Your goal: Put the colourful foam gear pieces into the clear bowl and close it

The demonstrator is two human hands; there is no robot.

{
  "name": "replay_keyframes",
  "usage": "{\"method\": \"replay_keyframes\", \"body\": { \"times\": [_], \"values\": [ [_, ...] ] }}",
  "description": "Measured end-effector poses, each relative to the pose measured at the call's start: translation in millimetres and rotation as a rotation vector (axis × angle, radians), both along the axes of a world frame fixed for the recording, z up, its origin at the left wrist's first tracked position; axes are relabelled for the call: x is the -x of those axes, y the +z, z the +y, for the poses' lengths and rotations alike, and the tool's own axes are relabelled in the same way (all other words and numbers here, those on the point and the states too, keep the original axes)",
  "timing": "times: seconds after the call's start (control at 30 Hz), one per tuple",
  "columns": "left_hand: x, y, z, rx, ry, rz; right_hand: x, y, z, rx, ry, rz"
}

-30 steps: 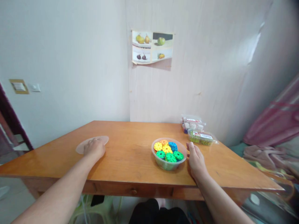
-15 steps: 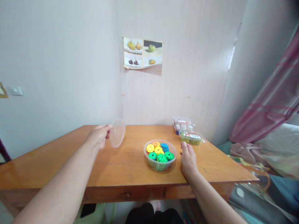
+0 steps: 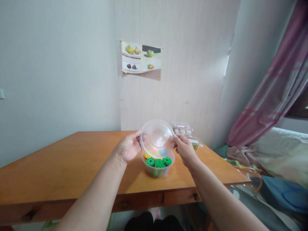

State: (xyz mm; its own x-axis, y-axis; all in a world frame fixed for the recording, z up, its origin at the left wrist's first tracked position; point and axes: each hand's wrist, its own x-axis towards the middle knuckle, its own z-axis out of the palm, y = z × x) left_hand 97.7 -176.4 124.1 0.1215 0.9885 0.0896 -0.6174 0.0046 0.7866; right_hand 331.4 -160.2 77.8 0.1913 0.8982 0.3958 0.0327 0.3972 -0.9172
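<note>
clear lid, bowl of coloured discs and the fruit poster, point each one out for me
clear lid (image 3: pixel 157 138), head view, middle of the tilted lid.
bowl (image 3: pixel 157 172), head view, its front wall below the green discs.
fruit poster (image 3: pixel 141 57), head view, centre of the sheet on the wall.

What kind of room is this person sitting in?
Most likely a room in a home, perhaps a bedroom. A wooden table stands against the wall, a fruit picture is stuck up above it, and a pink curtain hangs over rumpled bedding. Both hands hold a clear lid over a bowl of toy discs.
</note>
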Motion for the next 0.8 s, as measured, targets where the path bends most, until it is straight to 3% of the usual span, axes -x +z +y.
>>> {"method": "replay_keyframes", "body": {
  "times": [0.1,0.23,0.3,0.57,0.8],
  "values": [
    [-8.4,-13.3,6.0,-0.031,0.131,0.157,-1.2,-9.2,7.1,0.039,-0.049,-0.038],
    [-10.6,-37.7,11.0,-0.064,0.405,0.538,-7.1,-29.4,16.7,0.106,-0.107,-0.155],
    [-10.0,-49.6,11.4,-0.093,0.473,0.689,-9.8,-37.9,19.4,0.142,-0.134,-0.228],
    [-7.6,-83.6,16.2,-0.051,0.500,0.816,-12.5,-49.8,26.0,0.198,-0.236,-0.414],
    [-4.7,-97.0,20.1,-0.005,0.486,0.787,-10.5,-57.7,30.1,0.243,-0.241,-0.551]
  ]
}}
